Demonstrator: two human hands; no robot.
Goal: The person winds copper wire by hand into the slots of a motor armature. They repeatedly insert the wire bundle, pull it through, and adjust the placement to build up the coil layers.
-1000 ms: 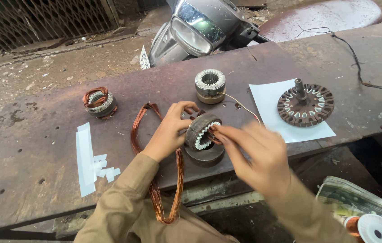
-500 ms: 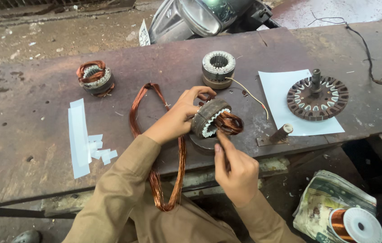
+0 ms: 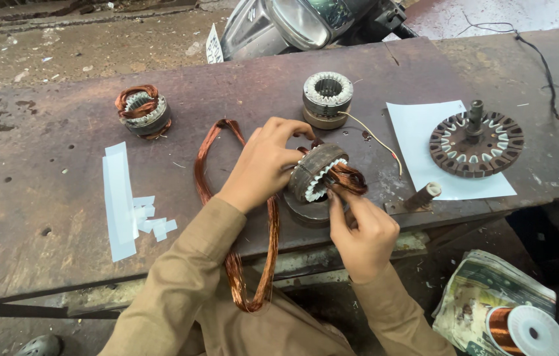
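fingers of my left hand [image 3: 263,163] wrap over the top and side of a tilted stator core [image 3: 316,173], holding it firmly with its white slot liners facing down toward me. my right hand [image 3: 362,231] comes up from below, fingertips pinched narrow on the copper winding [image 3: 347,178] that bulges out of the core's right side. the core sits tipped on edge over a round metal base [image 3: 307,209] near the front rim of the rusty metal table [image 3: 42,198].

a long loop of copper wire [image 3: 236,257] runs from behind my left hand, under the wrist and hangs off the table edge over my lap. just behind the held core stands a second stator core [image 3: 327,99], upright, with a thin lead wire [image 3: 375,137] trailing from it to the right. far left sits a third, small stator [image 3: 142,111] already wound with copper. white paper strips [image 3: 124,201] lie to the left of my forearm. to the right, a flat slotted rotor disc [image 3: 477,142] with a shaft rests on a white sheet [image 3: 424,132]. a short bolt [image 3: 421,196] lies at that sheet's front corner. a spool of copper wire [image 3: 527,329] lies on the ground, lower right.
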